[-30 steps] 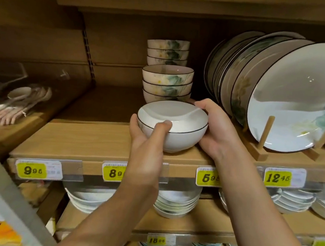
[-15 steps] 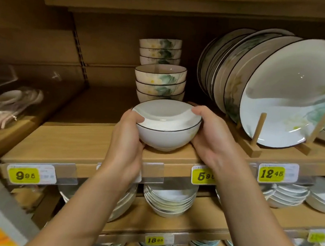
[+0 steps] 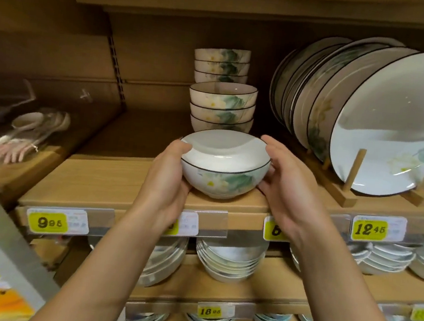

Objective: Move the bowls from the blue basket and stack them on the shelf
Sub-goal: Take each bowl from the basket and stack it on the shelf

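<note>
A white bowl [image 3: 224, 172] with a dark rim and a green and yellow flower print rests on the front edge of the wooden shelf [image 3: 98, 182]. My left hand [image 3: 166, 181] grips its left side, thumb on the rim. My right hand [image 3: 288, 192] cups its right side, fingertips at the rim. Directly behind stands a stack of three matching bowls [image 3: 221, 109], and behind that a second stack [image 3: 221, 64]. The blue basket is out of view.
Large plates [image 3: 392, 127] lean in a wooden rack [image 3: 343, 195] right of the bowl. Packaged spoons [image 3: 20, 135] lie on the shelf section to the left. Stacked dishes [image 3: 229, 261] fill the shelf below, behind yellow price tags [image 3: 47, 221].
The bowl has been turned on the shelf, so its flower print now faces me. Both hands stayed at its sides, and my view has shifted slightly.
</note>
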